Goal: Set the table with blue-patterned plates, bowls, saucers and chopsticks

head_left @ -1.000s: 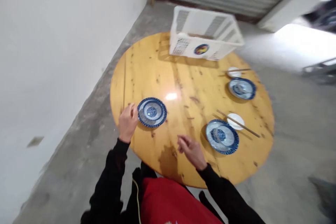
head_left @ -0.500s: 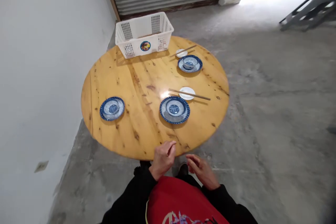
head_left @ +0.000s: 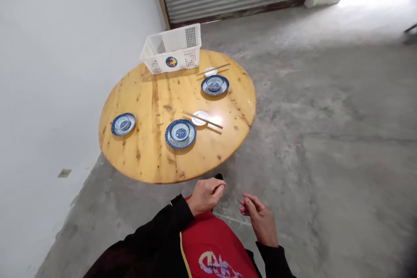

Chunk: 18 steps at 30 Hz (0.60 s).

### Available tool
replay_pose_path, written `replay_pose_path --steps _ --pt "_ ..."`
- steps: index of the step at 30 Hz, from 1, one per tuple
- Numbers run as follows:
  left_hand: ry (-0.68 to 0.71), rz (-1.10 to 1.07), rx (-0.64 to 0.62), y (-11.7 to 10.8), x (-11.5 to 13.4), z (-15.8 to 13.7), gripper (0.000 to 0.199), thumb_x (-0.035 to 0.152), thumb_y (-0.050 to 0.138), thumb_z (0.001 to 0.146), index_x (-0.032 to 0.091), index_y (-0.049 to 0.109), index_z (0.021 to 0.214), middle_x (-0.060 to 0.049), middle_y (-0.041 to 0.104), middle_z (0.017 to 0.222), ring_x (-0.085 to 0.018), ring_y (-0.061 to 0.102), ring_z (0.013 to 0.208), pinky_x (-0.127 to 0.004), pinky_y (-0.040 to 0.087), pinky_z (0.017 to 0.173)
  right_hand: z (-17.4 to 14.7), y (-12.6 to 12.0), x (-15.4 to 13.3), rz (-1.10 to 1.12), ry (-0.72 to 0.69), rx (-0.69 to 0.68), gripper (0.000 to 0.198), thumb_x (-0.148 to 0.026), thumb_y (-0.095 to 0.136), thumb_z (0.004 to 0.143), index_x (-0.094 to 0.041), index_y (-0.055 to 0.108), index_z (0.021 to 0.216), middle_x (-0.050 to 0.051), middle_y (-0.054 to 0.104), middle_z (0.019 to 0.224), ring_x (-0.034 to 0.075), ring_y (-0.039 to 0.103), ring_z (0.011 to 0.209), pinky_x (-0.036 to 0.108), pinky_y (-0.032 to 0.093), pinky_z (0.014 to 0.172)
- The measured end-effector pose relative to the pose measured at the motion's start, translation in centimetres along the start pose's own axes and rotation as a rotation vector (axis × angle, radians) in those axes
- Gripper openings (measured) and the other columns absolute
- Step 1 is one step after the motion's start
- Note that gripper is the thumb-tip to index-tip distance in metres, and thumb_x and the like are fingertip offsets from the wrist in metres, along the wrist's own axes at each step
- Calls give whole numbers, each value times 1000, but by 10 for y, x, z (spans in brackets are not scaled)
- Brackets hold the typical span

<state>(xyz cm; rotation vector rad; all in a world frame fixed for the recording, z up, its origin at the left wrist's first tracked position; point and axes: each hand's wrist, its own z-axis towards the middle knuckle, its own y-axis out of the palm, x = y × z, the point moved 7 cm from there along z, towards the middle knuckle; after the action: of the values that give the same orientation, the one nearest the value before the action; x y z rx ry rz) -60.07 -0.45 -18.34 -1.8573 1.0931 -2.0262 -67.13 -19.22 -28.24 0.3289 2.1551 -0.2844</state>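
Head view. The left hand (head_left: 206, 194) is curled into a loose fist before the near edge of the round, yellow-brown wooden table (head_left: 143, 102); the right hand (head_left: 259, 217) is held apart from it, half-curled, its thumb and fingers narrowly parted. Nearest the hands, a round blue-and-white patterned plate (head_left: 180, 146) is set on the table, topped by a blue-and-white bowl (head_left: 180, 131). Just beside it, thin brown chopsticks (head_left: 211, 124) are laid across a small white dish (head_left: 202, 115). Behind, a white perforated plastic basket (head_left: 158, 65) is placed.
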Motion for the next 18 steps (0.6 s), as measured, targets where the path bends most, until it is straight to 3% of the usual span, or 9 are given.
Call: replay_pose_path --steps 3,7,13,15,18 --pt "-45 -63 22 25 7 40 29 18 48 94 17 76 99 -3 76 79 -12 66 64 -22 50 65 46 -31 -33 -38 -56 -3 62 -65 71 61 -13 71 96 5 71 72 18 66 59 31 57 58" --pt "-52 -134 56 60 29 119 29 17 48 92 16 77 100 -3 75 79 -12 65 62 -22 51 66 99 -88 -63 -101 -4 36 64 -65 72 57 -13 71 95 6 72 71 20 68 60 31 58 59" --pt "-79 -190 150 77 75 240 30 18 49 92 16 77 105 -4 77 83 -15 68 71 -24 53 73 160 -177 -100 -213 130 90 68 -67 72 53 -13 71 95 7 75 74 23 70 63 33 60 62" --pt "-84 -182 148 80 88 269 31 18 50 92 15 77 105 -5 77 82 -15 68 72 -24 53 73 182 -194 -112 -207 156 111 71 -67 73 53 -13 70 98 7 76 76 23 72 65 33 61 64" --pt "-89 -180 121 93 105 309 31 17 50 91 16 78 105 -4 78 83 -15 69 74 -24 54 76 224 -202 -132 -184 170 78 72 -68 73 54 -13 69 100 7 76 76 24 72 67 33 61 66"
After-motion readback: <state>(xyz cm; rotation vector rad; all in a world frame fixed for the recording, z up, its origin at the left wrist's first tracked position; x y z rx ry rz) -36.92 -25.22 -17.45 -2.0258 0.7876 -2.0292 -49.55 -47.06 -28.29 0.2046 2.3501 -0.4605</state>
